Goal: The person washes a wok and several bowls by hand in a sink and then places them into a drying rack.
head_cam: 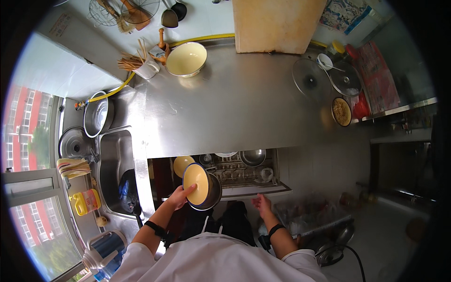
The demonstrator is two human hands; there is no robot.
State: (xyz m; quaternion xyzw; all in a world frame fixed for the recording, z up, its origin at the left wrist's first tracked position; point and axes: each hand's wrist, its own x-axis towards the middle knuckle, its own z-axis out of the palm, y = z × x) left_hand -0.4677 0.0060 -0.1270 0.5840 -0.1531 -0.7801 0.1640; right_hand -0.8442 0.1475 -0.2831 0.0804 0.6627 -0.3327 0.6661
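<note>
My left hand (179, 196) grips the near edge of a yellow enamel bowl (196, 179) with a blue rim, thumb over its inside. A dark metal bowl (215, 198) shows behind and below it; whether I hold that one too cannot be told. Both are over a pulled-out drawer (243, 193) under the counter. Inside the drawer are another yellow bowl (182, 165), a metal bowl (253, 157), a small pot-like vessel (205, 159) and a wire dish rack (234, 173). Just in front of the drawer's right part, my right hand (261, 205) holds nothing, its fingers loosely apart.
A steel counter (239, 105) bears a large cream bowl (186, 59), a chopstick mug (147, 69), glass lids (309, 78) and a food bowl (341, 111). Left is a sink (114, 151) with a dark wok (127, 194). A low rack (313, 225) stands right.
</note>
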